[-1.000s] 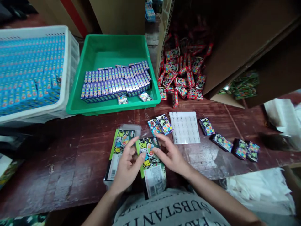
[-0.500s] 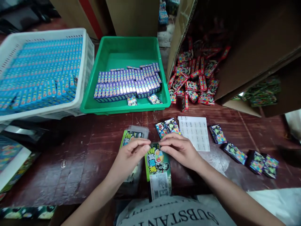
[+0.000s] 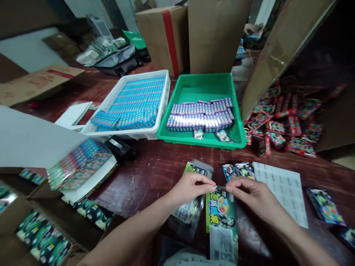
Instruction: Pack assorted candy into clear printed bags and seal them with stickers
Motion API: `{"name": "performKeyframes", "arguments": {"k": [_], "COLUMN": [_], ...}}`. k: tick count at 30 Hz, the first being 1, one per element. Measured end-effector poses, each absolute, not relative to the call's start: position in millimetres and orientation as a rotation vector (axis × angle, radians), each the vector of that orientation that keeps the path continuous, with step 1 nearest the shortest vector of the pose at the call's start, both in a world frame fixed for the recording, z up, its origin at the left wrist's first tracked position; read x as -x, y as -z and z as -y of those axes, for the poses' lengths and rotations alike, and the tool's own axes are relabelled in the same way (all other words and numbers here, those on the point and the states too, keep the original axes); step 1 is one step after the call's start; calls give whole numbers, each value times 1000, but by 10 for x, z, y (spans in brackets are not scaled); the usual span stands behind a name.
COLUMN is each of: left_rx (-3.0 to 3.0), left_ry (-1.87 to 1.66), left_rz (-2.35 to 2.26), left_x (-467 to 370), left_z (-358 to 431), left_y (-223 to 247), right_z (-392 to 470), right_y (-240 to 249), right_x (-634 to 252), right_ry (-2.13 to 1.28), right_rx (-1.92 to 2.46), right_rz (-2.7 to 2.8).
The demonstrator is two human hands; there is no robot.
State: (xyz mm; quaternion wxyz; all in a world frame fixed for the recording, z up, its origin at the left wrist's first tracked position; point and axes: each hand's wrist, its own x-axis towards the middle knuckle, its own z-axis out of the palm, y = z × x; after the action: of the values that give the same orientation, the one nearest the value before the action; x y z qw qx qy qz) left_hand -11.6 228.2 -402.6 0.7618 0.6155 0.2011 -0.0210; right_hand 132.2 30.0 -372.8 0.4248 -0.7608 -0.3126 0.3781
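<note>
Head view: both hands (image 3: 191, 188) pinching packet (image 3: 221, 218).

A flat green printed card packet with bold lettering and a white barcode label (image 3: 222, 221) is showing at six o'clock. At twelve o'clock, a plain green plastic tray (image 3: 206, 87) is displaying purple-blue boxes (image 3: 199, 117). At eleven o'clock, a white slotted crate (image 3: 155, 133) is glowing with light-blue boxes (image 3: 135, 103).

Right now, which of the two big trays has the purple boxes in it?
The green tray, the right one of the two. Its purple boxes fill only part of it, while the white basket beside it is packed with light blue boxes.
</note>
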Motion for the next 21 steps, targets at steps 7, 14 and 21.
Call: {"name": "performKeyframes", "arguments": {"k": [7, 14, 21], "left_rx": [-1407, -1598, -2079], "left_ry": [28, -34, -50], "left_rz": [-288, -129, 10], "left_x": [220, 184, 120], "left_z": [-2406, -2475, -2640], "left_y": [4081, 4074, 3959], "right_z": [-457, -479, -234], "right_y": [3705, 3603, 3412], "right_x": [-1341, -1403, -1635], "right_ry": [-1048, -939, -709], "right_rx": [1959, 1704, 1937], "right_rz": [722, 1111, 1564]}}
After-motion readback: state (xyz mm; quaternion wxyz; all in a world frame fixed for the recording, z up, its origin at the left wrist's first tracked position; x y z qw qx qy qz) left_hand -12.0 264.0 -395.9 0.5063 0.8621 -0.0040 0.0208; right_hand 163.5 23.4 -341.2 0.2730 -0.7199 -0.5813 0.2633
